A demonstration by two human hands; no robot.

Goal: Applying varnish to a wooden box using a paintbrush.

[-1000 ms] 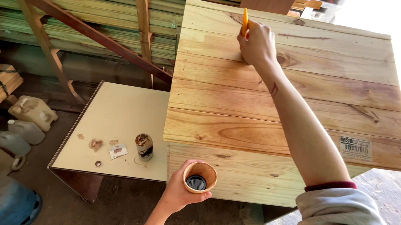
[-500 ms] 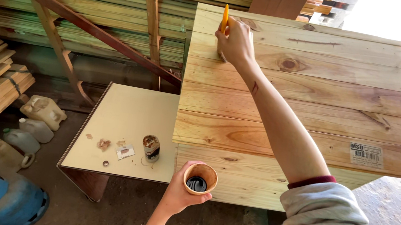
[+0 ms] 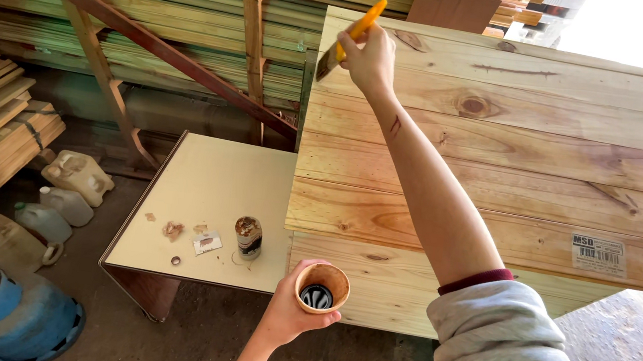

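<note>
The right hand [image 3: 368,55] grips a yellow-handled brush [image 3: 347,42], bristles at the far left corner of the pine plank panel [image 3: 492,168]. The left hand [image 3: 292,314] is wrapped round a small brown cup [image 3: 321,287] just off the panel's near edge, beside a pale low table [image 3: 210,200] carrying a stained can [image 3: 248,237].
</note>
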